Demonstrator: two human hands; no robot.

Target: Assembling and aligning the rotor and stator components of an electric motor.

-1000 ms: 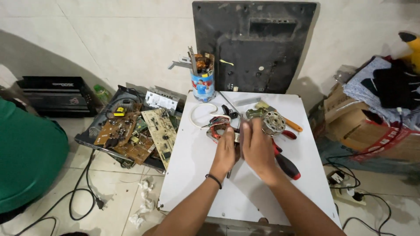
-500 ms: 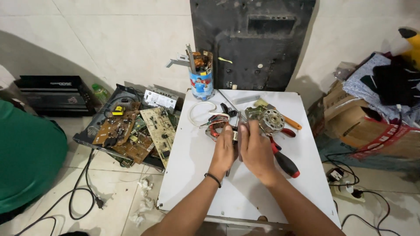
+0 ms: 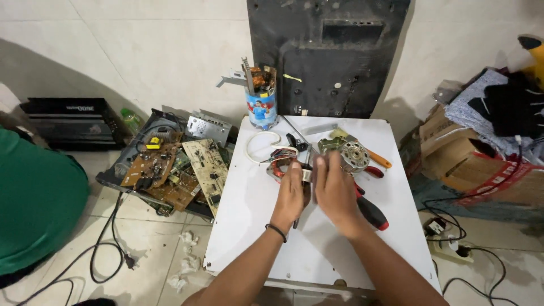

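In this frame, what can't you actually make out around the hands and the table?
Head view only:
- The small part between the left hand and right hand: the fingers cover most of it, so its kind and the grip are unclear.
- Screwdriver: the right hand hides its shaft and tip.
- Motor: fingertips cover its near side.
- Contents of the can: too small to identify.
- White table: near edge hidden by the forearms.

single head-worn view, looking steeply down from above, close over white table (image 3: 255, 226), facing tiled wall (image 3: 141, 51), floor seen at both sides
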